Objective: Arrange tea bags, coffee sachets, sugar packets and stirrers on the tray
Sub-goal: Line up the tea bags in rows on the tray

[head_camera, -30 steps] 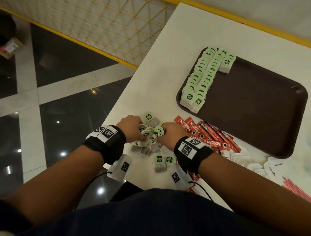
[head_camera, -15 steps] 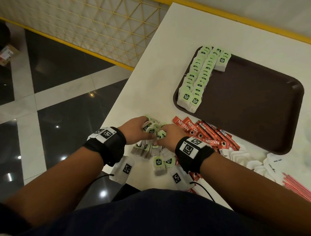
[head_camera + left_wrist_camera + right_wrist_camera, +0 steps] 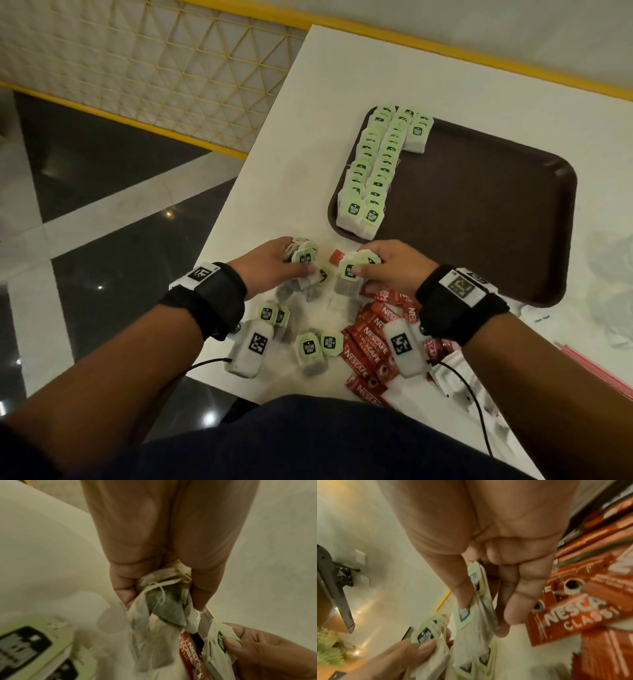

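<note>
My left hand (image 3: 274,265) grips a bunch of green-tagged tea bags (image 3: 305,255) just above the white table; the left wrist view shows the bunch (image 3: 164,601) pinched between thumb and fingers. My right hand (image 3: 387,267) pinches a second bunch of tea bags (image 3: 351,274), seen between thumb and fingers (image 3: 477,609) in the right wrist view. Loose tea bags (image 3: 310,349) lie on the table below the hands. Red Nescafe sachets (image 3: 368,346) lie under my right wrist. The brown tray (image 3: 479,219) carries two rows of tea bags (image 3: 373,171) along its left side.
The white table's left edge (image 3: 239,192) drops to a dark tiled floor. White sugar packets (image 3: 544,318) and red stirrers (image 3: 596,370) lie at the right near the table's front. A yellow-railed lattice wall (image 3: 154,68) stands at the far left.
Both hands have gathered tea bags from the loose pile, lifted them and drawn apart, each holding its own bunch. The head view has shifted closer to the tray.
</note>
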Action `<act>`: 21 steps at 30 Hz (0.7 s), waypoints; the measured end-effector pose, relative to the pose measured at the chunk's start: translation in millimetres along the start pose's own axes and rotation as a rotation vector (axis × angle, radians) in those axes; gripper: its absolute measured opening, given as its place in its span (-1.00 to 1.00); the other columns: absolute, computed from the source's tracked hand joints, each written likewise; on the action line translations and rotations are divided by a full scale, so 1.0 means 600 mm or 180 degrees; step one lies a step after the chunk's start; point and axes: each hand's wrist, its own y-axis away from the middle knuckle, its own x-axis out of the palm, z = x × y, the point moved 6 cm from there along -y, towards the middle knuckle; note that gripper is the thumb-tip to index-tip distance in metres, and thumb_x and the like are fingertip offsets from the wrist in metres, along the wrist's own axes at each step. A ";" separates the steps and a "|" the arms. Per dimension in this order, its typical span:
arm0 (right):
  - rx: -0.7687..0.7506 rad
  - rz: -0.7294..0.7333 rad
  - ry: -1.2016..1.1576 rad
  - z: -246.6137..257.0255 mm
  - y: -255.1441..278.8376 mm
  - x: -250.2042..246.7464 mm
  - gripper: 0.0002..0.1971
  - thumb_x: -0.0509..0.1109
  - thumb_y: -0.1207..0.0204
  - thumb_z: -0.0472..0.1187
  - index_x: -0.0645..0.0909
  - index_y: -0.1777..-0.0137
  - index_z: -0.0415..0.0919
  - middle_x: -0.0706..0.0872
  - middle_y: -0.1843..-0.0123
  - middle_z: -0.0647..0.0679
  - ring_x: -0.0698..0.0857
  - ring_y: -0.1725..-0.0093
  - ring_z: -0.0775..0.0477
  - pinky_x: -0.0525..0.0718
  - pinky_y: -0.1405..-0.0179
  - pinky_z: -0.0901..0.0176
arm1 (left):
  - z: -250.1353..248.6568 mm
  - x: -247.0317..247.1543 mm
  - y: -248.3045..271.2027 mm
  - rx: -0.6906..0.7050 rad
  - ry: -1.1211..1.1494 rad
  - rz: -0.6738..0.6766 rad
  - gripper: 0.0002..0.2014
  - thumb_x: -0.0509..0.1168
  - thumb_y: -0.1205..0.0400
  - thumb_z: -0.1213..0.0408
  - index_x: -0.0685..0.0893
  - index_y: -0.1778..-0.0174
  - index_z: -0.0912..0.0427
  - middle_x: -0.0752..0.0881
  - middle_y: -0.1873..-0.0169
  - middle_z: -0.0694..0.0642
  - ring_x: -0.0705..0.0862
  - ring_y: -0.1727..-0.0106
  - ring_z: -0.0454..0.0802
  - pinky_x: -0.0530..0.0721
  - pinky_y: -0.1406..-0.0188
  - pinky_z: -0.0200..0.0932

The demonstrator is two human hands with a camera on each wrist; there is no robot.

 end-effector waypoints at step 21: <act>-0.0718 -0.1079 -0.0328 0.078 -0.019 -0.115 -0.75 0.58 -0.42 -0.34 0.64 -0.05 -0.18 0.80 0.03 -0.15 0.73 0.26 0.07 0.69 0.38 0.30 | -0.157 0.068 -0.104 0.0764 0.1354 0.0737 -0.53 0.33 -0.65 0.46 0.47 -0.50 0.23 0.67 -0.34 0.30 0.67 -0.32 0.26 0.70 -0.23 0.11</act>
